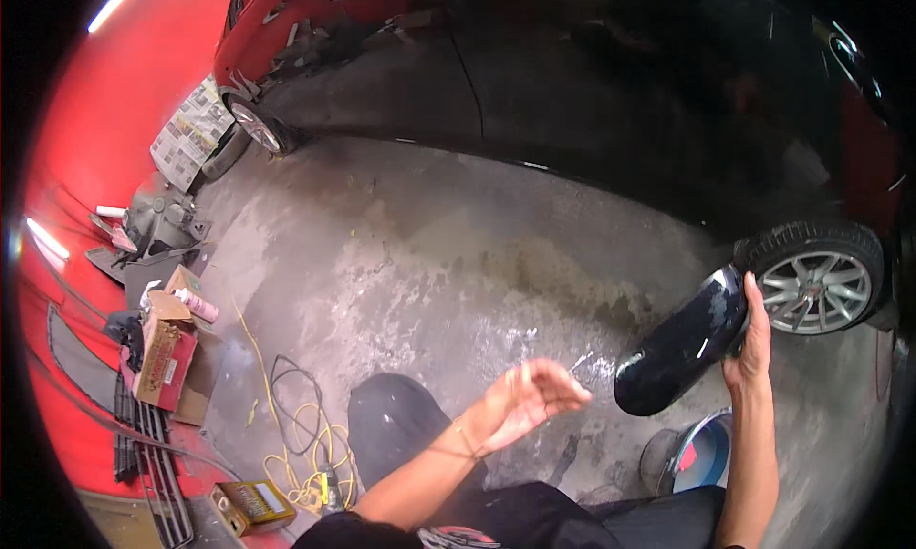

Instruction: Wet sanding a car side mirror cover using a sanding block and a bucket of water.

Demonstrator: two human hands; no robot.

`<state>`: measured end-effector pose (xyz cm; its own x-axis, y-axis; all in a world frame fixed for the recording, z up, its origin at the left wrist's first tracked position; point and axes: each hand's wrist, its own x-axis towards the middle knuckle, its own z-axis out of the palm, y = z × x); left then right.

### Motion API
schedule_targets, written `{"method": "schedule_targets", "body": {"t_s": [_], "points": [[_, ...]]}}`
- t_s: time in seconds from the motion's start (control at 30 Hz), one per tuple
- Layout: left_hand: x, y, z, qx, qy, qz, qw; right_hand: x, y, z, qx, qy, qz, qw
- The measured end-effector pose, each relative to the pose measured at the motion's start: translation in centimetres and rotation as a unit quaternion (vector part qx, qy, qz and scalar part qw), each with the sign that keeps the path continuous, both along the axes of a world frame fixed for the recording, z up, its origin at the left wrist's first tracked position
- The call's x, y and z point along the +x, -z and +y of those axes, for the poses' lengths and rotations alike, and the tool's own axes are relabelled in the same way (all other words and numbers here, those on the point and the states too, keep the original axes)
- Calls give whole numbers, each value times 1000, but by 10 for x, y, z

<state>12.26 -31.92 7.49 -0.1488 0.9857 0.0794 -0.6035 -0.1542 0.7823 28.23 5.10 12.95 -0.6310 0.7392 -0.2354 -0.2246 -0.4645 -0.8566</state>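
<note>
My right hand point(754, 349) grips the right end of a glossy black, rounded car part point(676, 353), which looks like a side-mirror cover. The part is raised in front of me and tilted, with its lower end toward the left; light patches shine on its wet-looking surface. Just left of it, apart from it, hovers my left hand point(534, 401), palm turned up and fingers loosely bent, slightly blurred. Nothing shows in that hand. A bucket point(658, 463) stands on the floor below the part, with bluish water and a pinkish-red piece inside.
A black car point(592, 101) with a silver-rimmed wheel point(816, 287) spans the far side. On the left lie a cardboard box point(164, 363), dark trim strips point(162, 463), a yellow cord point(277, 420) and a tin can point(253, 506). The concrete floor point(429, 263) is wet in patches.
</note>
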Motion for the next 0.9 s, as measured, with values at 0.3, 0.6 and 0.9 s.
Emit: {"method": "schedule_targets", "body": {"t_s": [0.3,0.6,0.9], "points": [[42,-50,-116,-319,83,118,937,33,26,27,18,35,-71,997],[12,-75,-80,-291,204,338,871,53,45,36,26,25,-82,996],[-31,-54,42,-280,-151,417,851,41,30,24,-5,32,-23,999]]}}
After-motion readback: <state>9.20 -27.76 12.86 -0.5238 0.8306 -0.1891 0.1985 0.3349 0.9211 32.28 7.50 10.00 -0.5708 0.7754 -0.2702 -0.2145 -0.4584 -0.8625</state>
